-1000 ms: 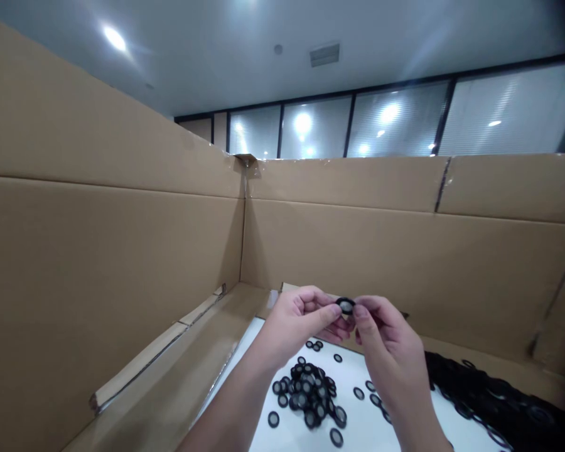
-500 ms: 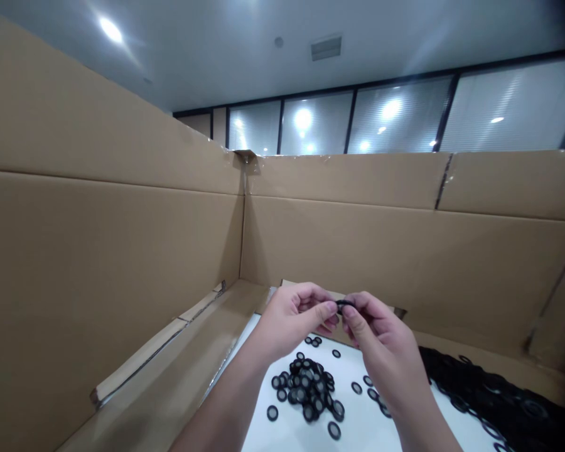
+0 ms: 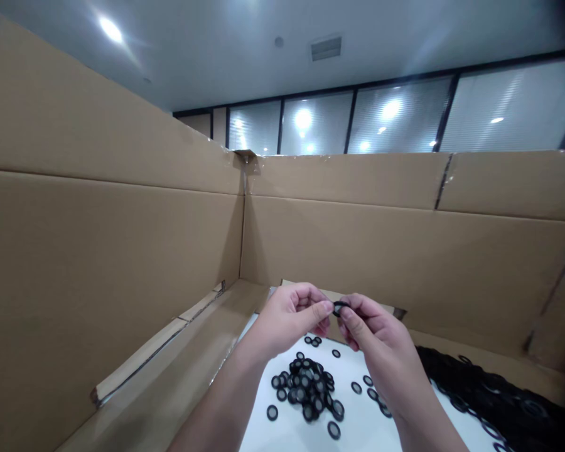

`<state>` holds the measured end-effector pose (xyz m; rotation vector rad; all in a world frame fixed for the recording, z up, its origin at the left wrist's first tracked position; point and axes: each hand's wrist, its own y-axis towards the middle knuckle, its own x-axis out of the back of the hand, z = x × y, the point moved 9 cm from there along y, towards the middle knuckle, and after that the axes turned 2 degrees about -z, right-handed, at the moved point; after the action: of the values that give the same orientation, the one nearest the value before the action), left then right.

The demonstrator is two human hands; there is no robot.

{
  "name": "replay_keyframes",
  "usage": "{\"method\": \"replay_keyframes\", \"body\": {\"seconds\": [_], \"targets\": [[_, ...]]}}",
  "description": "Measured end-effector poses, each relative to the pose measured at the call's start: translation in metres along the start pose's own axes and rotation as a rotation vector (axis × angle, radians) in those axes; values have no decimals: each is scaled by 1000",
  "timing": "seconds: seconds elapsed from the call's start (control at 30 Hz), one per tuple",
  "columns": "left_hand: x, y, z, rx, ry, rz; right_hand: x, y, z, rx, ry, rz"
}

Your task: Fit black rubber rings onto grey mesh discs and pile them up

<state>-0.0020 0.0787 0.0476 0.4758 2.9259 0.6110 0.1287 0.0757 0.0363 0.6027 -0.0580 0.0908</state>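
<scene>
Between my left hand and my right hand, a small black rubber ring is pinched in the fingertips, seen nearly edge-on. Both thumbs press on it, and the fingers partly hide it. Below the hands, a heap of similar black rings with grey centres lies on a white surface. Several loose rings are scattered around it, including one near the bottom edge of the view.
Tall cardboard walls surround the white surface on the left and far sides. A dense black mass of rings lies at the lower right. A folded cardboard strip runs along the left side.
The ring has turned from showing its face towards edge-on between my fingertips. My hands have come slightly lower and closer together, and the view has tilted a little.
</scene>
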Motion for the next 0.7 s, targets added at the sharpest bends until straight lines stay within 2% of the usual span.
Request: {"method": "replay_keyframes", "body": {"seconds": [0.2, 0.33, 0.53, 0.7], "targets": [[-1, -1, -2, -40, 28, 65, 2, -3, 12, 61, -123, -76], [1, -2, -9, -108, 69, 43, 6, -7, 19, 89, -282, -176], [1, -4, -9, -125, 192, -4, 7, -9, 24, 120, -381, -194], [3, -1, -3, -116, 237, -1, 11, -4, 20, 105, -490, -131]]}}
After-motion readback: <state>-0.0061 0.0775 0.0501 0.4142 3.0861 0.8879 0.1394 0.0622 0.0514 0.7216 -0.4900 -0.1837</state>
